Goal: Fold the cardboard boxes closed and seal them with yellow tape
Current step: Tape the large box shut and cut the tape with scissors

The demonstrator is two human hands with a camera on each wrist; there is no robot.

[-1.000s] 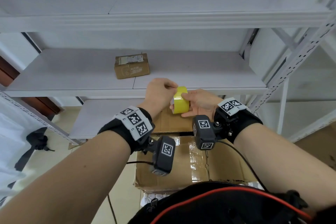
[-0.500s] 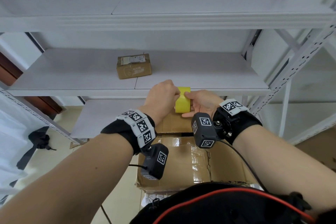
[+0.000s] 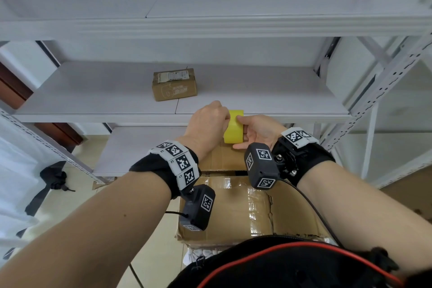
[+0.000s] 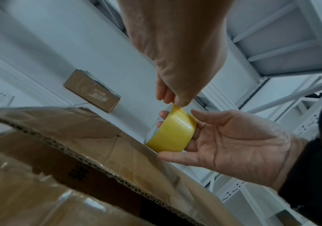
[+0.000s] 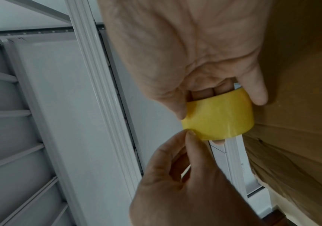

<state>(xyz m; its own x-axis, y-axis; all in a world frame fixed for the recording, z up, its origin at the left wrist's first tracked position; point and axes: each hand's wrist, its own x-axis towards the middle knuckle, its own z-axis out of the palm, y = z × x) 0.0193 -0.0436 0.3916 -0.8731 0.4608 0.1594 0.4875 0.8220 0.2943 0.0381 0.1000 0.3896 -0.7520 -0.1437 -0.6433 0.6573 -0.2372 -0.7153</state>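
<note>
The head camera looks forward and down from above both forearms, taking in the shelving (image 3: 233,110) at mid distance. The left wrist camera looks up along the left hand (image 4: 177,50) from close below; the right wrist camera looks along the right hand (image 5: 185,50) (equally close). All three views share the yellow tape roll (image 3: 233,127) (image 4: 172,133) (image 5: 219,116).

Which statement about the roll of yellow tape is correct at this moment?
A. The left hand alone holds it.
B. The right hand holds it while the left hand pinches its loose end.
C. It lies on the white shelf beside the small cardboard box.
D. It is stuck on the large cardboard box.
B: the right hand holds the roll of yellow tape, fingers through its core, while the left hand pinches the loose end.
</note>
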